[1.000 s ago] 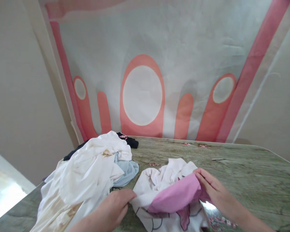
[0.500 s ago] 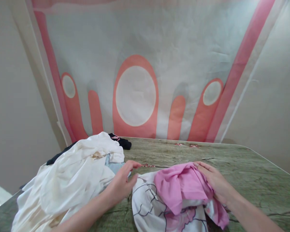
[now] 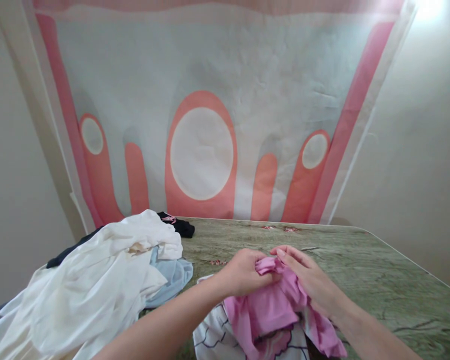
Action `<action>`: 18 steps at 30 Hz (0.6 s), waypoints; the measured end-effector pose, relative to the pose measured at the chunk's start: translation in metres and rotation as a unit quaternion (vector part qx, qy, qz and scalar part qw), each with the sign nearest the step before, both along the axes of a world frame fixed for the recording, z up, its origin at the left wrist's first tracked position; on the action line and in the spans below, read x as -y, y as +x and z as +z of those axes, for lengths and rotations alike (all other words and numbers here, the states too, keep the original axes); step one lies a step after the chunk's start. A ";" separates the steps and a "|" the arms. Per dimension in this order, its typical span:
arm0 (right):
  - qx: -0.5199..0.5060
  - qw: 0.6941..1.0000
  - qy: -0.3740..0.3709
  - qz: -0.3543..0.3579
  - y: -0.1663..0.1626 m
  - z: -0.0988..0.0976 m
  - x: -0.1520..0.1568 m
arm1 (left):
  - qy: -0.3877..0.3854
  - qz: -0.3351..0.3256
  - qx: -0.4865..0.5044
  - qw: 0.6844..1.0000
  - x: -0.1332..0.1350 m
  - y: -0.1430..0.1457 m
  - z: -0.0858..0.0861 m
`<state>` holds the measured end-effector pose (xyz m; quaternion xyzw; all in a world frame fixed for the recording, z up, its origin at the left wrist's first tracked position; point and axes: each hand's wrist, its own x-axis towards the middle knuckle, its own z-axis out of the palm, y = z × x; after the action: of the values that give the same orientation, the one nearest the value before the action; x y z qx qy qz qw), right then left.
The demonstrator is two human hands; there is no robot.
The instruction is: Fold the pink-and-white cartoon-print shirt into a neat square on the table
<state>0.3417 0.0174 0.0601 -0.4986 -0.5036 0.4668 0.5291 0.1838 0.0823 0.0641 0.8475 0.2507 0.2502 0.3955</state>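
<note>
Both hands, left [image 3: 243, 272] and right [image 3: 309, 280], pinch the pink garment [image 3: 270, 312] in closed grips above the desk [image 3: 378, 280], beside white laundry [image 3: 93, 285].

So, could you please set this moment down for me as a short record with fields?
left hand: closed on the top fold of the pink garment
right hand: holding the same fold, close beside the left hand
beneath: white printed fabric
to the left: white pile, light blue cloth, black cloth behind
surface: green marbled table
backdrop: wall hanging with coral shapes
</note>
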 end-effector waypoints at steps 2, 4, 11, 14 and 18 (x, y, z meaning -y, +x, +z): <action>0.043 0.999 0.027 0.006 0.001 -0.001 0.006 | 0.007 0.004 0.003 1.000 -0.010 -0.006 0.009; 0.121 0.991 0.056 0.012 -0.001 -0.005 0.012 | -0.010 0.027 0.043 0.999 -0.018 -0.013 0.023; 0.329 0.940 0.084 -0.040 -0.015 -0.041 0.010 | -0.085 0.126 0.260 0.954 -0.034 -0.040 0.097; 0.353 0.928 0.119 -0.018 -0.015 -0.045 -0.001 | -0.078 0.151 0.298 0.939 -0.039 -0.051 0.125; 0.283 0.947 0.153 -0.010 -0.002 -0.027 -0.011 | -0.063 0.175 0.317 0.930 -0.044 -0.067 0.150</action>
<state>0.3393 0.0284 0.0329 -0.5284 -0.6930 0.2183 0.4392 0.1169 0.1261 0.2144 0.6398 0.2724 0.5546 0.4570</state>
